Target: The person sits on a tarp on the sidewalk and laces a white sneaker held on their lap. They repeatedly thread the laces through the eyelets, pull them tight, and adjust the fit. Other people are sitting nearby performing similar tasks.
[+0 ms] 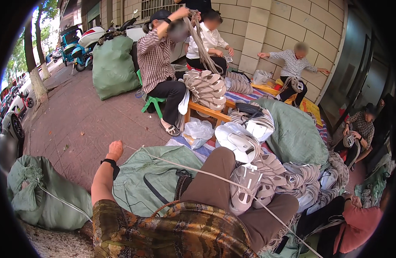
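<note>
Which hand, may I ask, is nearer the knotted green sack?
Left: the left hand is ahead and right of the knotted sack; the right hand is out of view.

And here's the bare left hand [116,149] out wide, fist gripping a long, thin, pale cord [202,171] stretched taut across a grey-beige shoe [244,177] between brown-trousered knees [219,160]!

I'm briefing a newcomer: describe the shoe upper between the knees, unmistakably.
Find the brown trousers. Between the knees sits a grey-and-white shoe upper. Unlike the stacked uppers beside it, it is crossed by a taut lace from the left hand.
</note>
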Motion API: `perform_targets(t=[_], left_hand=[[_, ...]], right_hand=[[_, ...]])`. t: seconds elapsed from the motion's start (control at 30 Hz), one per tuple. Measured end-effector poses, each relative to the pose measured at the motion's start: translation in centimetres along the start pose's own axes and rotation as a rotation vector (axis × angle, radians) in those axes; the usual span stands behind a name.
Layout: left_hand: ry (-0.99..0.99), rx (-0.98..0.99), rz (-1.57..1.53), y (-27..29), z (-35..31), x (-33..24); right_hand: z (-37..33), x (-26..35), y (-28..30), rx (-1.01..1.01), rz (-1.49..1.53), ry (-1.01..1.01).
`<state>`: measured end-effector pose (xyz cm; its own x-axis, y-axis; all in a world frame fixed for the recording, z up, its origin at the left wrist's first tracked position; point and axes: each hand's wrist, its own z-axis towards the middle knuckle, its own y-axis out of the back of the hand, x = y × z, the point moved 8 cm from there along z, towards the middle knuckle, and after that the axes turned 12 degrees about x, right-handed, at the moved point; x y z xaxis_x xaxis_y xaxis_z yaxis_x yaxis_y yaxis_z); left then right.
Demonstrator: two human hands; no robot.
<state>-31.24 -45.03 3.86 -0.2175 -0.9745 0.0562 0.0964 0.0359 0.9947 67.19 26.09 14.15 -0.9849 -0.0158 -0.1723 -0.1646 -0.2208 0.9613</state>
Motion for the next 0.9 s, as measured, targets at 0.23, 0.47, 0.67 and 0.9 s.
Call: perform_targets(t=[0.23, 0.47, 0.67, 0.9], left_hand=[[0.03, -0.017, 0.011, -0.3, -0.5, 1.6], [0.0, -0.059, 0.091, 0.2, -1.5, 3.7], [0.064, -0.012, 0.09, -1.0, -0.5, 2.6], [0.054, -0.047, 0.094, -4.6, -0.6, 5.5]], right_hand=[[-1.5, -1.1, 0.0, -0.036, -0.04, -0.088], [0.9, -3.2, -6.8, 0.007, 0.419, -0.118], [5.3, 3.2, -6.5, 0.054, 0.833, 0.201], [-0.9, 29.2, 7.0, 0.351, 1.313, 0.504]])
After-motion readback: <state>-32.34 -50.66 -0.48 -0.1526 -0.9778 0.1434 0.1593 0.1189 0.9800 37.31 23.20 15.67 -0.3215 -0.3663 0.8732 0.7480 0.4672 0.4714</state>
